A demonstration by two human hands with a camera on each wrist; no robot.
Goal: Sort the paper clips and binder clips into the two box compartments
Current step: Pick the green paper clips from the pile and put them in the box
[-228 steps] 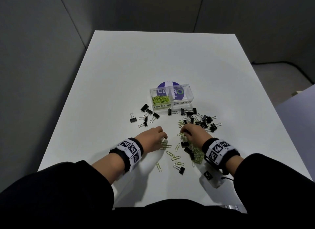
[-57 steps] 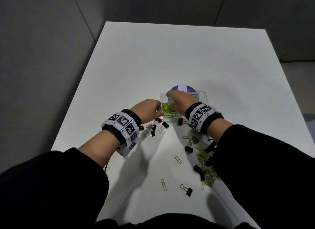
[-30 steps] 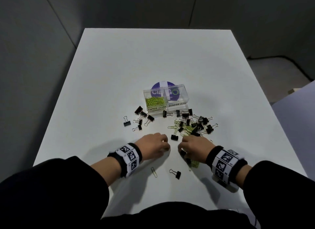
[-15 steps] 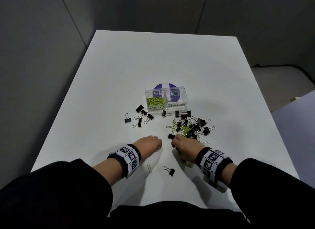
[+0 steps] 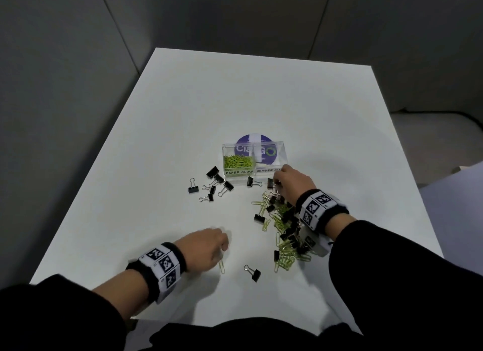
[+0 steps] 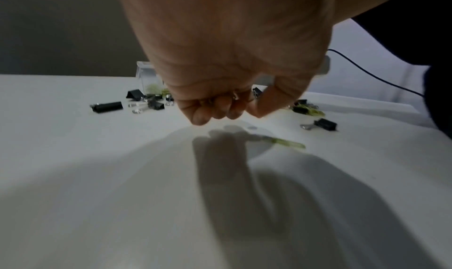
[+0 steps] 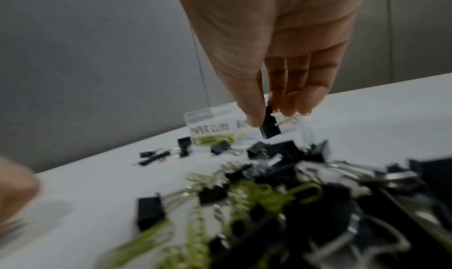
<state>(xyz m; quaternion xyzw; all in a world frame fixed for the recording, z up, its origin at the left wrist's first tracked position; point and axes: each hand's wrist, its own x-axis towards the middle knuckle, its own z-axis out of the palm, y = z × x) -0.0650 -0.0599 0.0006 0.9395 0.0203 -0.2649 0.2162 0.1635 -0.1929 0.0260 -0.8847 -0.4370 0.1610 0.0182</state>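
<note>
A clear two-compartment box (image 5: 282, 152) stands mid-table; its left half holds green paper clips (image 5: 238, 162) and its right half, labelled for binder clips, looks empty. My right hand (image 5: 277, 184) (image 7: 269, 116) pinches a black binder clip (image 7: 269, 127) between thumb and fingers just in front of that right half. My left hand (image 5: 222, 247) (image 6: 227, 116) hovers with fingers curled and nothing in them, just above a lone green paper clip (image 5: 222, 266) (image 6: 281, 142). A mixed pile of both kinds (image 5: 285, 227) (image 7: 281, 195) lies under my right wrist.
Several black binder clips (image 5: 217, 186) are scattered left of the box front, and one (image 5: 251, 181) lies right before it. A single binder clip (image 5: 254, 273) (image 6: 322, 124) sits near the front edge. The white table (image 5: 261, 89) ends at grey walls.
My right hand has left the pile and moved forward to the box front, holding a binder clip. My left hand has drawn back over the lone paper clip.
</note>
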